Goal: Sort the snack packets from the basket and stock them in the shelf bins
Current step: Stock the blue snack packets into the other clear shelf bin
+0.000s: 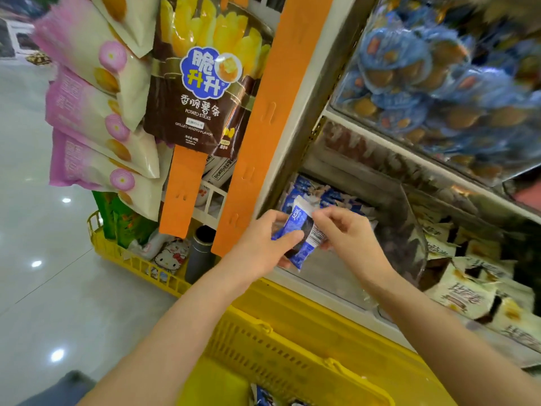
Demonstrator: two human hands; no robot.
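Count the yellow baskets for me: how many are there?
2. The near basket sits low between the arms; the far basket stands on the floor at left. Others may be hidden.

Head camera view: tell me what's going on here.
A person holds a small blue-and-white snack packet with both hands: the left hand grips its lower half, and the right hand pinches its upper edge. The packet hangs just in front of a clear plastic shelf bin that holds similar blue packets. A yellow plastic basket sits below the arms, so the packet is not yet stocked.
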